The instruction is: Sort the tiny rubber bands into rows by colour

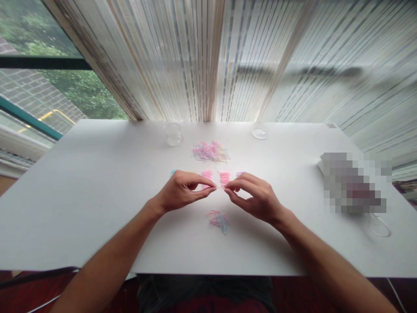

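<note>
My left hand [184,190] and my right hand [252,195] meet over the middle of the white table [97,195], fingertips pinched toward each other on a tiny thin band that is hard to make out. Just behind the fingers lie small pink clips or bobbins [224,177] in a row. A small heap of pastel rubber bands [219,218] lies in front of my hands. A bigger pile of pastel bands [210,151] lies farther back.
A clear glass cup [173,133] stands at the back, left of centre, and a clear lid [259,132] lies at the back right. A blurred-out object [355,182] sits near the right edge, with another clear lid [379,226] beside it. Striped curtains hang behind.
</note>
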Demonstrator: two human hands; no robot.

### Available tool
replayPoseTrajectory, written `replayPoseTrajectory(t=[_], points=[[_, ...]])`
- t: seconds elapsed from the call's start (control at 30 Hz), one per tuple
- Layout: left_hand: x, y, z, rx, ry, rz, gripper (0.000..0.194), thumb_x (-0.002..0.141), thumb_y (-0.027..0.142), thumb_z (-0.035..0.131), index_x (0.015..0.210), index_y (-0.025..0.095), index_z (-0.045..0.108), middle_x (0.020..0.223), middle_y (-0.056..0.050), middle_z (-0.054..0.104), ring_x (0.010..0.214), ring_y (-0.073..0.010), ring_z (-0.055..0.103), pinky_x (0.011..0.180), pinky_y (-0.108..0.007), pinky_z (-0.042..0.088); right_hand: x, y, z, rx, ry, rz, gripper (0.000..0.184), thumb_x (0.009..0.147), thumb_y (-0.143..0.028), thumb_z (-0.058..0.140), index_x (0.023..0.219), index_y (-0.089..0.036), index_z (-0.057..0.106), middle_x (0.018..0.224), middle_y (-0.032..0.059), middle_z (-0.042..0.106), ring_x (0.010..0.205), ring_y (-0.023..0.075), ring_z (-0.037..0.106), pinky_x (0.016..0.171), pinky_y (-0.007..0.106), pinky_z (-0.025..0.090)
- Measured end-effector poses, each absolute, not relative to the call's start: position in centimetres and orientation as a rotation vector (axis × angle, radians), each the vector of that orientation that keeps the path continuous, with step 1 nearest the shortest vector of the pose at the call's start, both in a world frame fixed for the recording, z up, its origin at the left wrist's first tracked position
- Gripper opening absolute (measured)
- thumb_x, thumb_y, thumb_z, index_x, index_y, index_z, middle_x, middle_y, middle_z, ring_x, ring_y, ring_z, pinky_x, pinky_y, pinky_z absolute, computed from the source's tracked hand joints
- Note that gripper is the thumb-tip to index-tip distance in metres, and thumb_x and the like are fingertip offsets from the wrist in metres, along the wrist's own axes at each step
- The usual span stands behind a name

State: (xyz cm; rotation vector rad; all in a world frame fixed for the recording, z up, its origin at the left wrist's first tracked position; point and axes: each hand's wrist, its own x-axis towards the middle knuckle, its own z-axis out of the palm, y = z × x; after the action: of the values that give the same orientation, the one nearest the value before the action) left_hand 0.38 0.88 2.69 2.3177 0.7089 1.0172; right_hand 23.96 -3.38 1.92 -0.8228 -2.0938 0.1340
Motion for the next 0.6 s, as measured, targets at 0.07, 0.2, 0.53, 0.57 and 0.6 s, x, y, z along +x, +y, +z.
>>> replayPoseTrajectory(t=[0.07, 0.2, 0.53, 0.57, 0.6], points=[[0.3, 0.9, 2.6, 2.319, 0.724, 1.009, 0.007, 0.083, 0.018, 0.075, 0.086, 0.013, 0.079, 0.057, 0.002, 0.062, 0.048, -0.006, 0.032, 0.044, -0.019, 0.029, 24.0, -3.4, 1.9, -0.829, -2.097, 0.134, 0.01, 0.096, -0.015, 0.06, 0.092, -0.019, 0.068, 0.073, 0.003, 0.067, 0.066, 0.0148, 0.061, 0.064, 0.027, 0.053], [0.2, 0.9, 2.4, 2.317, 0.749, 0.988, 0.008, 0.083, 0.018, 0.074, 0.087, 0.013, 0.079, 0.058, 0.001, 0.062, 0.048, -0.006, 0.03, 0.044, -0.02, 0.028, 24.0, -3.3, 1.8, -0.83, -2.11, 0.128, 0.01, 0.096, -0.015, 0.06, 0.091, -0.019, 0.068, 0.073, 0.003, 0.067, 0.066, 0.0146, 0.061, 0.064, 0.028, 0.053], [-0.2, 1.1, 2.7, 2.309, 0.787, 0.985, 0.011, 0.085, 0.02, 0.071, 0.087, 0.013, 0.08, 0.065, -0.003, 0.072, 0.048, -0.0058, 0.032, 0.044, -0.019, 0.031, 25.1, -3.0, 2.5, -0.893, -2.058, 0.117, 0.008, 0.095, -0.017, 0.062, 0.096, -0.02, 0.07, 0.077, 0.0039, 0.07, 0.065, 0.0151, 0.063, 0.06, 0.027, 0.053], [-0.4, 1.3, 2.7, 2.302, 0.787, 0.986, 0.011, 0.085, 0.02, 0.072, 0.088, 0.013, 0.08, 0.068, -0.004, 0.074, 0.048, -0.0059, 0.033, 0.044, -0.019, 0.032, 25.6, -2.7, 2.6, -0.942, -2.022, 0.086, 0.009, 0.095, -0.018, 0.062, 0.095, -0.02, 0.071, 0.075, 0.0033, 0.07, 0.063, 0.0151, 0.062, 0.058, 0.027, 0.052], [-0.5, 1.4, 2.6, 2.299, 0.783, 0.99, 0.011, 0.085, 0.02, 0.072, 0.088, 0.013, 0.08, 0.071, -0.005, 0.075, 0.048, -0.0059, 0.033, 0.045, -0.019, 0.033, 26.3, -2.4, 2.6, -1.011, -1.978, 0.053, 0.01, 0.095, -0.019, 0.061, 0.094, -0.021, 0.071, 0.072, 0.0022, 0.069, 0.061, 0.015, 0.061, 0.056, 0.027, 0.051]])
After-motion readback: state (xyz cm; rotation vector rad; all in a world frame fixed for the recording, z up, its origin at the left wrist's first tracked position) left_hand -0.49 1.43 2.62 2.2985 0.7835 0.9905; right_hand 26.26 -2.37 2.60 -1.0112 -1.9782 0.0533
